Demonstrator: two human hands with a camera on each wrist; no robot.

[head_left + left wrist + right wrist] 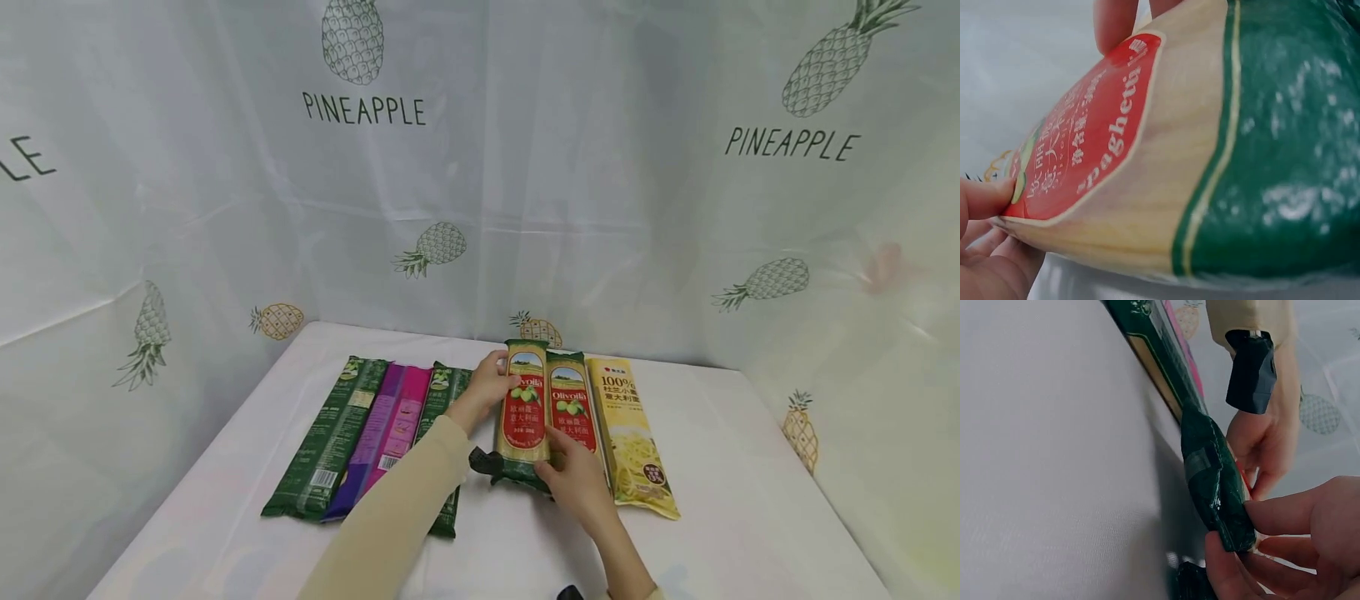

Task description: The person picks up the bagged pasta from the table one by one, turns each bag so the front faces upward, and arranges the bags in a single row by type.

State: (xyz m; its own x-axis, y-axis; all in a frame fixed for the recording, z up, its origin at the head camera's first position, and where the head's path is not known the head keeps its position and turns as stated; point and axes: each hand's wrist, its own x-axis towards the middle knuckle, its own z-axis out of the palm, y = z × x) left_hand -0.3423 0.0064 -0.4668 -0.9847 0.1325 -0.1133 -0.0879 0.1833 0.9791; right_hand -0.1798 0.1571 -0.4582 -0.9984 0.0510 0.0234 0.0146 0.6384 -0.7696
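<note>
A spaghetti packet (pixel 527 404) with a red label and green ends is raised slightly off the table, face up. My left hand (pixel 487 390) grips its left edge, thumb on top and fingers beneath, as the left wrist view shows with the hand (pixel 991 244) at the packet (pixel 1110 137). Near the bottom right corner, my right hand (pixel 576 482) pinches the same packet; the right wrist view has its fingers (pixel 1285 515) at the green end (pixel 1216 487). A second, matching spaghetti packet (pixel 572 396) lies just right, partly covered. Beside that one is a yellow pasta packet (pixel 632 437).
To the left lie a dark green packet (pixel 326 442), a purple and pink packet (pixel 390 417) and another green packet (pixel 442 392), partly hidden by my left arm. White pineapple-print cloth (pixel 570 200) hangs behind the white table (pixel 720 467).
</note>
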